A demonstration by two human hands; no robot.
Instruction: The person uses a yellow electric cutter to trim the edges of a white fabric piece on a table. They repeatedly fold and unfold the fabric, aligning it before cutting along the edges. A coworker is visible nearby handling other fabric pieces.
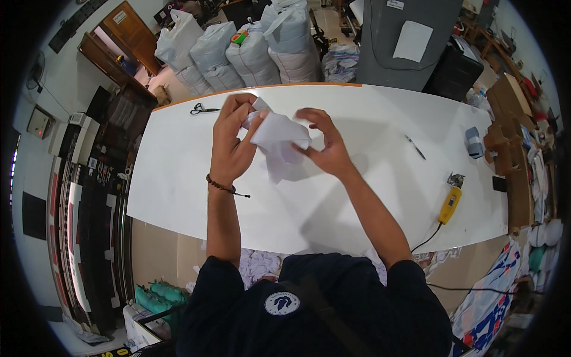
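While left grip (234, 143) holds cloth (276, 132), sacks (253, 59) stand beyond table (178, 166).

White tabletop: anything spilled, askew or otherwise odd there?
No spill shows. Slightly untidy: the yellow, metal-headed handheld power tool lies at the right, its black cord trailing over the near edge, where it might snag.

Room to either side, obstacles at right
A hand could pass over the white table (169, 178) left of the left forearm (223, 223) or between the right hand (327, 144) and the pen (416, 147); the white cloth (279, 134) fills the middle, and farther right the yellow power tool (450, 205) and its cord (427, 240) stand in the way
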